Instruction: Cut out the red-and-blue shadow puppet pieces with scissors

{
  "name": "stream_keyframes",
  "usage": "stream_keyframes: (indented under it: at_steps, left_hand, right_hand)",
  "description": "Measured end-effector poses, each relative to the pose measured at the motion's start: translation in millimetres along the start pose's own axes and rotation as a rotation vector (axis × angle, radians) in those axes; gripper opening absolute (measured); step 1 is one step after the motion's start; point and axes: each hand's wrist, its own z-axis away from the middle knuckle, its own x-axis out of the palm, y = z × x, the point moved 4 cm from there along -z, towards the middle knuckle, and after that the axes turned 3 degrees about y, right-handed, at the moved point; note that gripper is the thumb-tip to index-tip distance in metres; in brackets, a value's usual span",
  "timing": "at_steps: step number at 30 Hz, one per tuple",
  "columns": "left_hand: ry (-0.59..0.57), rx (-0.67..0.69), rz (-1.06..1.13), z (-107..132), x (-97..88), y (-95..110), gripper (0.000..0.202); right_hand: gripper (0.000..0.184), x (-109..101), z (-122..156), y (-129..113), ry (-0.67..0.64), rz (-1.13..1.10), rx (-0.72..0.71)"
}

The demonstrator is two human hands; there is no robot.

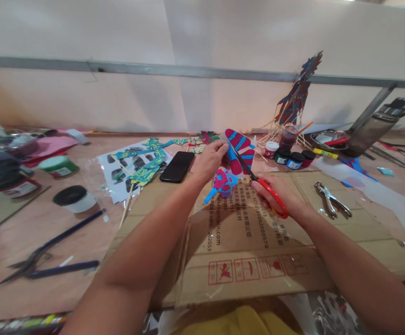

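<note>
Up over the cardboard [195, 279], the striped piece [247, 156] hung — left hand [213, 160] pinching its edge between the fingers, right hand [268, 190] curled round the red-handled scissors [262, 182], blades right against the stripes! A blue-and-pink clump [226, 184] showed just below (quite a tangle), and a black phone [177, 167] lay beside the left forearm.

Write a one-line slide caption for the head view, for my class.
Left hand holds a striped piece, right hand holds scissors against it, over a cluttered table.
</note>
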Motion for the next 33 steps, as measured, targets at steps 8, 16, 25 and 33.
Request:
stream_keyframes:
  at_steps: [8,16,25,33]
  left_hand:
    - [-0.075,-0.076,0.074,2.1,10.8,-12.1,0.025]
    - [-0.103,-0.151,0.124,7.3,18.6,-14.0,0.026]
    - [-0.131,-0.124,0.123,8.8,21.3,-8.9,0.022]
    - [-0.156,-0.114,0.105,10.1,22.9,-8.4,0.023]
  right_hand:
    - [0.028,-0.6,-4.8,8.7,0.029,-0.045,-0.024]
    - [0.027,-3.2,-1.8,2.3,0.049,-0.017,-0.009]
    - [0.032,-1.4,-0.4,-0.5,0.06,0.002,-0.057]
    - [0.033,-2.9,-0.9,1.8,0.061,0.039,-0.04]
